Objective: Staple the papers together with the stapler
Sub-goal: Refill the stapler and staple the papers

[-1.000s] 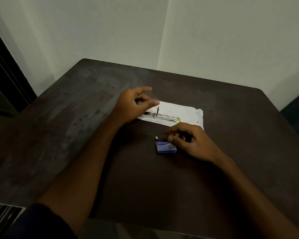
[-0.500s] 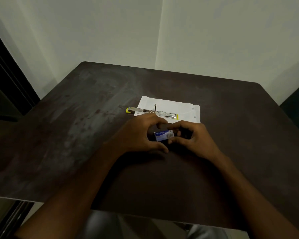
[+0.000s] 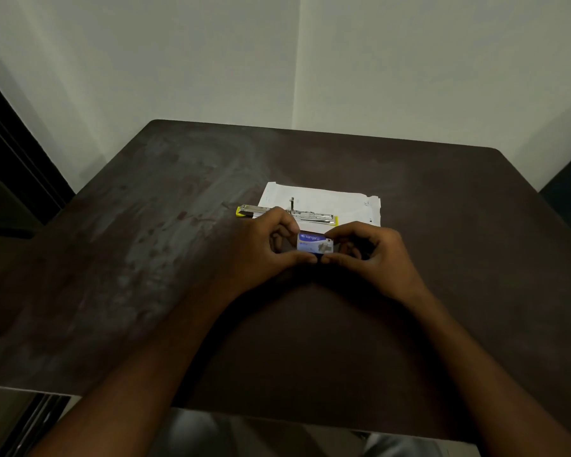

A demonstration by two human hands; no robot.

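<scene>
Head view: the left hand (image 3: 261, 245) and right hand (image 3: 376, 255) both pinch the small staple box (image 3: 314, 243) with curled fingers, just on the near side of the papers (image 3: 327, 201). The stapler (image 3: 317, 217) lies swung open across the papers' near edge. A sharp tug on the box could scatter loose staples over the table (image 3: 145, 258).

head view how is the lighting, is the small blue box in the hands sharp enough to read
Head view: dim, the left hand and right hand nearly merge with the dark brown table; the white papers are the brightest patch; the small blue-and-white box is soft, yet "kangaro" is just legible.
</scene>
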